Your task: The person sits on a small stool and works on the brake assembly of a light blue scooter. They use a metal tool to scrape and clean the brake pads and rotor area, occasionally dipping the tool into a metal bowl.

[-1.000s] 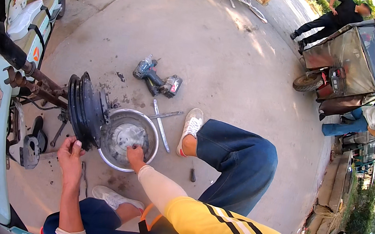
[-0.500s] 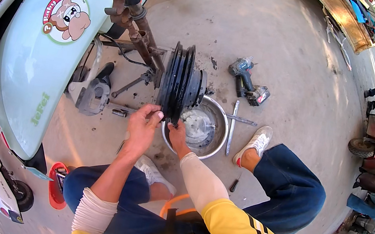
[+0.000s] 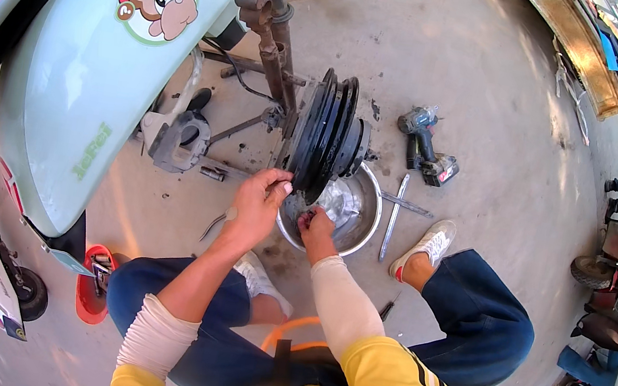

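Note:
A bare black wheel rim (image 3: 324,134) stands upright on the scooter's axle, without a tyre. My left hand (image 3: 255,204) pinches the rim's lower left edge between thumb and fingers. Just under the rim, at the near side of a metal basin (image 3: 369,232), my right hand (image 3: 317,233) is closed with its fingertips together. Whatever it may hold is too small to make out. The basin holds water and sits partly hidden below the wheel.
A pale green scooter body (image 3: 92,75) rises on the left. Beyond the basin lie a cordless drill (image 3: 425,143) and two crossed tyre levers (image 3: 393,219). A pair of pliers (image 3: 212,227) is by my left forearm. An orange-red container (image 3: 89,295) stands at the lower left.
My right hand has drawn away from the rim's bottom edge and sits slightly lower, over the basin. My left hand stays at the rim. The whole view has shifted a little.

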Demonstrator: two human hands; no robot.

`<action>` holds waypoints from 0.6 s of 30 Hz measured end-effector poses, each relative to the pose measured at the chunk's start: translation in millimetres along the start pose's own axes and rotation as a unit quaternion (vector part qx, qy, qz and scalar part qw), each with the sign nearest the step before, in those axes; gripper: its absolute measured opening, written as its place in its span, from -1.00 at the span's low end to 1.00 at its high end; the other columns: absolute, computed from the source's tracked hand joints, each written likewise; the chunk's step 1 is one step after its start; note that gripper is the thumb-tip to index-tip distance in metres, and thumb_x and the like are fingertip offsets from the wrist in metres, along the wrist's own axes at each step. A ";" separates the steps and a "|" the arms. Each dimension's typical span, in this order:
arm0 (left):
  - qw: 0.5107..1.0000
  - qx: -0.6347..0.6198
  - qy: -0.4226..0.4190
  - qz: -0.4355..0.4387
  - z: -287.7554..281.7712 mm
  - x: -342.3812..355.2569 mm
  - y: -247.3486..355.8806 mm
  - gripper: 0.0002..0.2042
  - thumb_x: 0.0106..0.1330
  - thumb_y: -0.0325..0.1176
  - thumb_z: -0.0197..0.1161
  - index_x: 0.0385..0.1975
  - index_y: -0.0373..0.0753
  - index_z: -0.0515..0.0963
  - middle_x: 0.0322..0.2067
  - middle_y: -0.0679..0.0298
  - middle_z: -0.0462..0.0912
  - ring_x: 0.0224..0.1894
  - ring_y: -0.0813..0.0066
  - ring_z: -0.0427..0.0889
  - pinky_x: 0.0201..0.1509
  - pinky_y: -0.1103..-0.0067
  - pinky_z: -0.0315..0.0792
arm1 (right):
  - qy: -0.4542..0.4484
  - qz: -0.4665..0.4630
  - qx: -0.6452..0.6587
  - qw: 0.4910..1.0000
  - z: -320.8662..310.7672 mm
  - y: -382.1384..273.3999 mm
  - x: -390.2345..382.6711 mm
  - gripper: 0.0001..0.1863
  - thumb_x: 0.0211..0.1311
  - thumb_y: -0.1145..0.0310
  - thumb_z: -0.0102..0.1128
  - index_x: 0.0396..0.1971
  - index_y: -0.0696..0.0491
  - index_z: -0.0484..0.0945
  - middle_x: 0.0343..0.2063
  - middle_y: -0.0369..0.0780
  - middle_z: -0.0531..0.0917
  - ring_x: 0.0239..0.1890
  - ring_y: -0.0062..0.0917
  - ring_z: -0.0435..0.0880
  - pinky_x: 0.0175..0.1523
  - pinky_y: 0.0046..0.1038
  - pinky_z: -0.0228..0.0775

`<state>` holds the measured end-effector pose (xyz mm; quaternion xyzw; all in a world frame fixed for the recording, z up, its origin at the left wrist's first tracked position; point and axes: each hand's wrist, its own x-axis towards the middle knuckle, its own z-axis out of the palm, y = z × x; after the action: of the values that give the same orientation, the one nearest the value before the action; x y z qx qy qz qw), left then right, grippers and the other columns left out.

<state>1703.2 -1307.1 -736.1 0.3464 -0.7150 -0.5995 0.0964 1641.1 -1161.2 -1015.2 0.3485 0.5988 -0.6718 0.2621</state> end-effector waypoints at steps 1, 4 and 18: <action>1.000 0.012 0.008 0.009 -2.5 -0.6 -3.0 -0.76 0.43 -0.43 0.25 -0.01 -0.41 0.64 -0.30 0.16 0.73 -0.32 0.51 0.67 -0.16 0.52 0.58 | -0.054 0.114 0.142 0.982 -5.4 -13.8 -12.1 -0.75 0.55 0.23 0.06 -0.27 0.10 0.53 -0.44 -0.23 0.59 -0.44 -0.44 0.56 -0.31 -0.35 0.47; 0.998 0.059 0.019 0.026 -7.8 -1.5 -15.9 -0.74 0.41 -0.38 0.27 -0.03 -0.41 0.66 -0.32 0.10 0.74 -0.32 0.44 0.69 -0.14 0.46 0.58 | -0.146 0.158 0.243 0.946 -10.1 -66.0 -80.9 -0.60 0.66 0.14 -0.14 -0.37 0.07 0.48 -0.47 -0.22 0.54 -0.50 -0.50 0.49 -0.37 -0.40 0.42; 0.992 0.106 0.057 0.030 -3.0 -1.0 3.1 -0.77 0.46 -0.31 0.16 -0.14 -0.36 0.64 -0.25 -0.06 0.74 -0.20 -0.06 0.70 -0.10 0.28 0.52 | -0.111 -0.688 -0.508 0.506 100.9 -221.5 -213.1 -0.18 0.49 -0.02 0.04 0.47 0.32 0.13 0.45 0.08 0.29 0.55 -0.05 0.11 0.58 -0.05 -0.06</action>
<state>1704.5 -1308.7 -732.2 0.3670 -0.7777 -0.4966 0.1181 1587.2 -1242.5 -706.7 -0.4439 0.8548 -0.2547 -0.0861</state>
